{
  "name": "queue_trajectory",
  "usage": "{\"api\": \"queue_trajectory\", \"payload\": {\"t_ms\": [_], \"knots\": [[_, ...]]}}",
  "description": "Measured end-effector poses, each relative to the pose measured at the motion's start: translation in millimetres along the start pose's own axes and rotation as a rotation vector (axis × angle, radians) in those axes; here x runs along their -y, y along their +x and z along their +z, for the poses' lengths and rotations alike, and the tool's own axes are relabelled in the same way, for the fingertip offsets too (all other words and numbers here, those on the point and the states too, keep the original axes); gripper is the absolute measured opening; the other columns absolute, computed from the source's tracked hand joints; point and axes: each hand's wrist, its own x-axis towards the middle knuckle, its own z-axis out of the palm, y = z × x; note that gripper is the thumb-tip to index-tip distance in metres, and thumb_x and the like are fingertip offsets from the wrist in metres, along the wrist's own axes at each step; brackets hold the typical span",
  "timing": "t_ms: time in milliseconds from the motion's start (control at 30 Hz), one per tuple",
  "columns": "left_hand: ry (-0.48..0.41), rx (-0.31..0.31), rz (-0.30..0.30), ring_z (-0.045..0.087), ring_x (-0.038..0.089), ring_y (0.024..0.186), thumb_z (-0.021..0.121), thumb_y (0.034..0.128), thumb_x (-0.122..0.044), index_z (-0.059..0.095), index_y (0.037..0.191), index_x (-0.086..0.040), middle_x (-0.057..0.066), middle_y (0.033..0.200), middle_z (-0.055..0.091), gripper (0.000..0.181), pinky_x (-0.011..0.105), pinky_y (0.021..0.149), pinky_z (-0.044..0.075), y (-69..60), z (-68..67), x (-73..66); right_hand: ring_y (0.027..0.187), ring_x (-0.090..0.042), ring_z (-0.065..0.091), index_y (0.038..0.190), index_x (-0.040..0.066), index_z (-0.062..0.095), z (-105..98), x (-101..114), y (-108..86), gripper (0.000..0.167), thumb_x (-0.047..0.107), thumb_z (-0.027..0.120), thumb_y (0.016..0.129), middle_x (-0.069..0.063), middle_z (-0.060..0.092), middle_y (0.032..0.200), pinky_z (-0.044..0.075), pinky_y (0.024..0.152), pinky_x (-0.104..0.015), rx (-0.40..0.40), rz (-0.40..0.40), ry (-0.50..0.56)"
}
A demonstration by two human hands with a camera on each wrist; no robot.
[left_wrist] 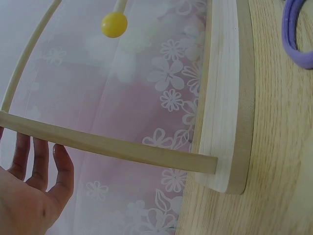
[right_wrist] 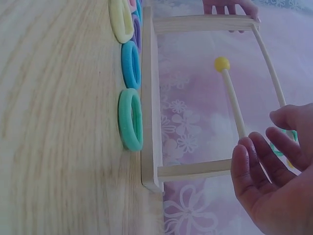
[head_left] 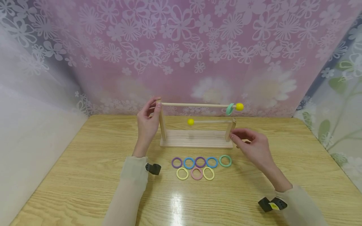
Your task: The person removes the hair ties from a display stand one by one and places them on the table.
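A wooden rack (head_left: 196, 142) stands upright on the table, its two rods tipped with yellow balls. My left hand (head_left: 149, 119) grips the tall left post (left_wrist: 112, 146) near its top, thumb in front and fingers behind. Beside the short right post (right_wrist: 195, 169) is my right hand (head_left: 251, 142), its fingertips at the post and its thumb held apart in the right wrist view. One green hair tie (head_left: 229, 109) hangs on the upper rod (head_left: 195, 105), close to the yellow ball (head_left: 239, 107). The lower rod (head_left: 210, 121) carries only its ball (right_wrist: 222, 63).
Several hair ties lie in two rows in front of the rack: purple (head_left: 177, 163), blue (head_left: 189, 163), green (head_left: 225, 161), yellow (head_left: 182, 173) and pink (head_left: 196, 173). A flowered pink curtain (head_left: 183, 56) hangs behind the wooden table (head_left: 107, 138).
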Motion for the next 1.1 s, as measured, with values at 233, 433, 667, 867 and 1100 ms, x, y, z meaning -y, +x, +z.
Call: {"api": "queue_trajectory", "payload": {"t_ms": [233,433,667,867,1100], "knots": [[-0.009,0.005,-0.002,0.066,0.015,0.095,0.063,0.1026,-0.024,0.069,0.128,-0.011,0.027,0.116,0.065,0.029,0.017,0.069,0.055,-0.9,-0.3,0.0,0.081,0.006,0.065,0.114,0.005,0.075,0,2,5.0,0.026,0.024,0.072,0.097,0.019,0.074,0.092,0.056,0.063,-0.015,-0.089,0.008,0.014],[-0.008,-0.004,-0.004,0.066,0.015,0.094,0.064,0.1023,-0.024,0.07,0.128,-0.012,0.025,0.115,0.066,0.029,0.018,0.068,0.055,-0.4,0.1,2.1,0.082,0.005,0.068,0.112,0.001,0.074,3,5,10.4,0.025,0.021,0.072,0.096,0.026,0.072,0.091,0.057,0.065,-0.016,-0.165,0.002,0.075],[-0.006,0.0,-0.001,0.067,0.014,0.095,0.063,0.1025,-0.025,0.07,0.128,-0.012,0.024,0.114,0.066,0.029,0.017,0.068,0.055,-0.4,-0.1,2.6,0.082,0.003,0.069,0.109,0.001,0.076,8,11,16.2,0.023,0.018,0.075,0.094,0.025,0.072,0.088,0.058,0.065,-0.015,-0.237,-0.007,0.142],[-0.013,0.01,0.016,0.066,0.014,0.095,0.063,0.1029,-0.026,0.069,0.128,-0.011,0.029,0.116,0.065,0.03,0.017,0.068,0.055,-0.5,-0.3,3.3,0.079,0.002,0.068,0.107,0.0,0.076,12,15,22.1,0.02,0.013,0.077,0.091,0.023,0.071,0.086,0.056,0.063,-0.014,-0.282,-0.031,0.18],[0.0,0.001,0.012,0.066,0.015,0.095,0.064,0.1024,-0.025,0.07,0.127,-0.012,0.018,0.112,0.067,0.029,0.018,0.069,0.055,0.0,-0.1,0.9,0.078,0.004,0.067,0.105,0.002,0.078,18,18,30.5,0.019,0.013,0.08,0.089,0.027,0.071,0.085,0.053,0.062,-0.01,-0.353,-0.063,0.176]]}}
